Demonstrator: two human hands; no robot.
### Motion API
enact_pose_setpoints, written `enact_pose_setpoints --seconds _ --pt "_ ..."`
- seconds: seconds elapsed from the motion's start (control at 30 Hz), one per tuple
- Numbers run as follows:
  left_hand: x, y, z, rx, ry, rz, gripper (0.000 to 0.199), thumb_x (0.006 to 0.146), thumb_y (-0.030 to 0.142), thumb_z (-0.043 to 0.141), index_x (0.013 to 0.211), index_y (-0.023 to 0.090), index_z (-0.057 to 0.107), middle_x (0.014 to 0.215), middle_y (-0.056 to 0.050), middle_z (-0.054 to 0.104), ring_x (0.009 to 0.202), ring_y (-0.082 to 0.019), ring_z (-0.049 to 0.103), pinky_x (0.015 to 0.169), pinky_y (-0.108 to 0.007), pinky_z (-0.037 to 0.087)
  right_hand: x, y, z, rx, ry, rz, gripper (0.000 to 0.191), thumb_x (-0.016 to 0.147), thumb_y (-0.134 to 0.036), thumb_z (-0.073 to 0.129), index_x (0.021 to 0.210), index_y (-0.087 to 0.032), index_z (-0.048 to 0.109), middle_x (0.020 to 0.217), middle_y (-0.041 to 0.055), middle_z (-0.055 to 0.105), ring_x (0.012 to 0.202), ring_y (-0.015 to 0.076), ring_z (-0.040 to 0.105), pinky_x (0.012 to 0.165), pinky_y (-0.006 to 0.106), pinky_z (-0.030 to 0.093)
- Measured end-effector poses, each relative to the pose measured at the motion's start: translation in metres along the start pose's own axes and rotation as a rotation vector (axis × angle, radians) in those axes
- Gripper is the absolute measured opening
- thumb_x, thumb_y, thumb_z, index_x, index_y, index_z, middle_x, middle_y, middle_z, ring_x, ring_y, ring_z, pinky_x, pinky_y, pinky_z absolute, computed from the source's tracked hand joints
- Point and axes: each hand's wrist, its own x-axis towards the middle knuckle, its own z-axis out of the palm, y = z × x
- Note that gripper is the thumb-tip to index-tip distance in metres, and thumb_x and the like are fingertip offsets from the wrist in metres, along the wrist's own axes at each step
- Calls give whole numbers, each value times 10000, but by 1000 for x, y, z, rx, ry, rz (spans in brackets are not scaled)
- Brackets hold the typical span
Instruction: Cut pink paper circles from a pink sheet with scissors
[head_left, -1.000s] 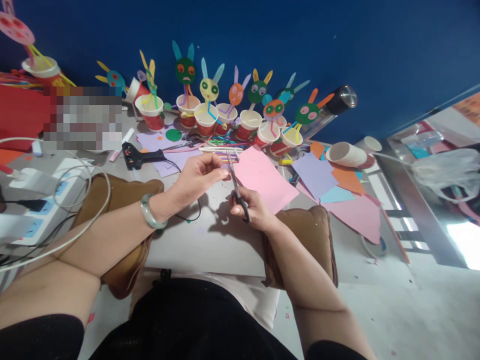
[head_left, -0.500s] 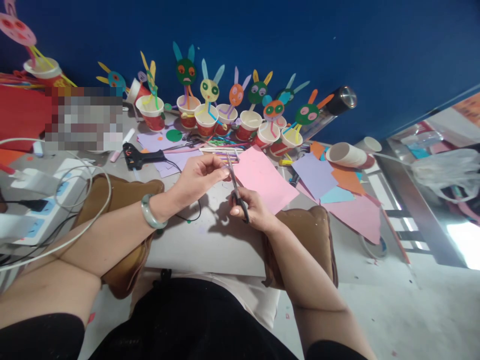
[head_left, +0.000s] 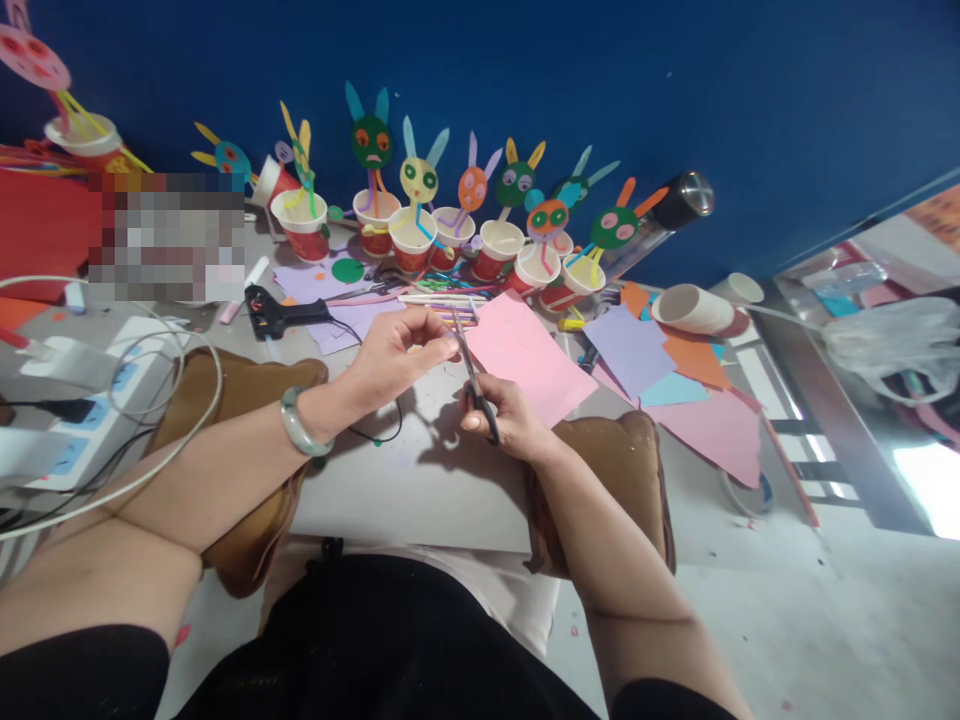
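Note:
My right hand [head_left: 504, 415] is closed round the black handles of the scissors [head_left: 470, 372], whose blades point up and away from me. My left hand [head_left: 409, 350] is pinched at the blades' left side, thumb against fingers; what it holds is too small to make out. Both hands are over the grey table [head_left: 420, 490], close together but apart. Behind the scissors lies a pink paper sheet [head_left: 529, 355]. Several coloured sticks [head_left: 442, 300] lie beyond the fingertips.
Paper cups [head_left: 411, 245] with rabbit-faced figures line the blue wall. A black glue gun [head_left: 281, 315] and a white power strip [head_left: 97, 410] are on the left. Coloured paper [head_left: 634, 350], stacked cups [head_left: 694, 308] and a tape roll [head_left: 757, 495] are on the right. Brown cushions [head_left: 611, 480] flank the front.

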Motion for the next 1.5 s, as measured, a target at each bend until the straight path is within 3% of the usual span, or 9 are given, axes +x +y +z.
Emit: enact_pose_setpoints --seconds 0.67,1.17,1.5 --pt "1 -2 -2 -26 34 14 145 722 226 741 678 154 623 667 -12 649 649 -118 601 651 -256 508 -1 5 -2 -45 4 -43 653 607 -794 738 631 -179 518 634 3 566 607 127 473 569 268 360" --pt "-2 -1 1 18 10 -8 111 706 224 703 677 155 621 648 11 636 593 -87 531 587 -235 417 -2 1 -2 -79 -31 -88 665 639 -811 701 693 -169 539 654 -3 545 599 112 444 559 255 354" --pt "-3 1 4 -8 3 -78 152 699 260 707 676 148 606 638 11 618 608 -93 538 599 -232 424 -2 4 -1 -27 -34 -54 651 633 -790 726 709 -162 571 624 -23 515 591 111 441 569 256 360"
